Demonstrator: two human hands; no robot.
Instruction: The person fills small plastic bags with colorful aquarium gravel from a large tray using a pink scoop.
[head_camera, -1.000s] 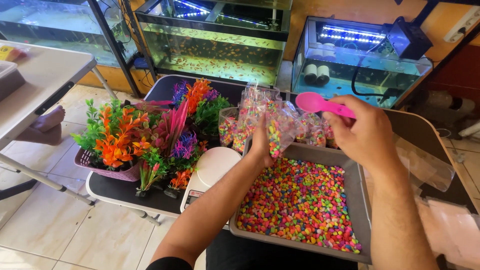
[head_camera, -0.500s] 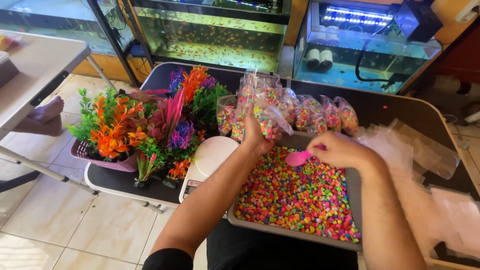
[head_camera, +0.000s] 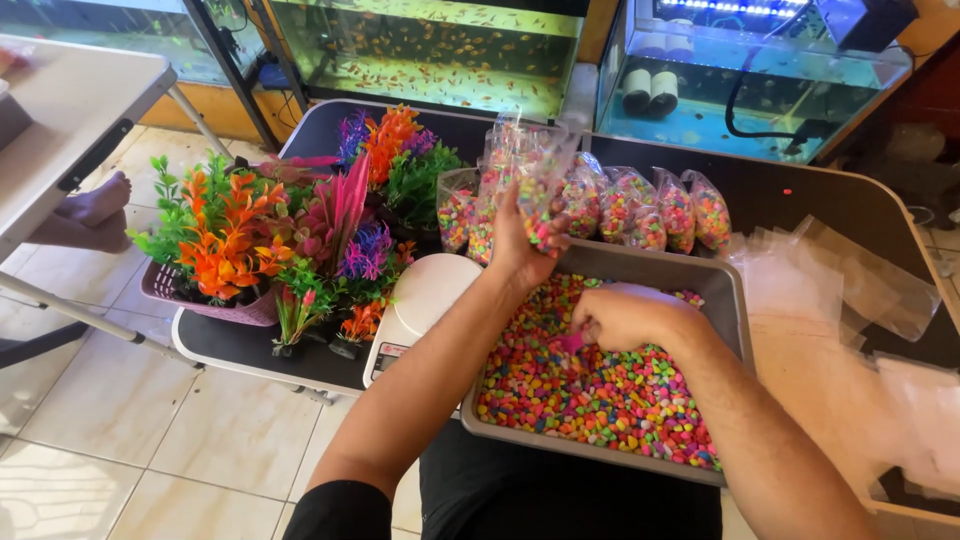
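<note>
1. L hand (head_camera: 517, 240) held a clear bag (head_camera: 528, 175) upright, long axis vertical, mouth up, fingers closed round it, above the tray's far-left corner.
2. R hand (head_camera: 625, 318) was down in the grey tray (head_camera: 728, 300), fingers curled on a pink scoop (head_camera: 572, 342), mostly hidden, pointing left into coloured gravel (head_camera: 600, 395).
3. Filled bags (head_camera: 655, 210) stood behind the tray on the bench (head_camera: 800, 200).

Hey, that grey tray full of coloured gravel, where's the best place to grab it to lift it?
Grip the grey tray by its two short end rims, one hand from each side. It looks heavy with gravel, and the rim flares outward, giving a lip for fingers. The far side is crowded by filled bags, the near edge rests against the person's lap.
</note>
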